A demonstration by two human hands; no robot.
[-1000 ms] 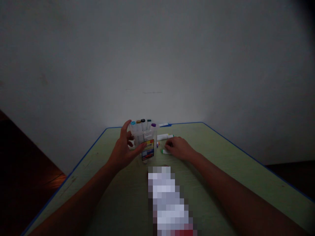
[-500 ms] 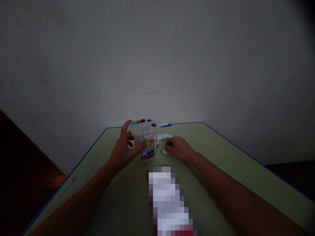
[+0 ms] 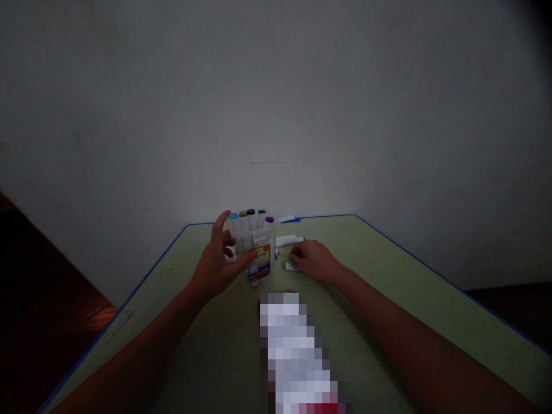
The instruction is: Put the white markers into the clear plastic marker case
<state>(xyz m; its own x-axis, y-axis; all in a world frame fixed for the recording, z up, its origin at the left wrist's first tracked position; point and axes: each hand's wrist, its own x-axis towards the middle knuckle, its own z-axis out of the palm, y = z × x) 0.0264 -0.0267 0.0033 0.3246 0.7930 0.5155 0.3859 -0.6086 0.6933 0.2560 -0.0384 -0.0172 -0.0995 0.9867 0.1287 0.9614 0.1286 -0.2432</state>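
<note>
My left hand [image 3: 222, 259] is closed around the side of a clear plastic marker case [image 3: 272, 247], thumb across its yellow and blue label. Several markers stand upright in the case, with light blue, brown, black, dark green and purple caps [image 3: 269, 219]. To the right, my right hand [image 3: 317, 260] has its fingers curled down onto a white marker with a green end [image 3: 290, 266], which lies on the table. The marker's right part is hidden under the hand.
More white markers [image 3: 287, 240] lie on the green table [image 3: 366, 299] behind my right hand. A white marker beside a blue piece [image 3: 290, 219] lies at the far edge, near the wall [image 3: 276, 115]. A pixelated, blurred-out object [image 3: 293, 351] occupies the near middle.
</note>
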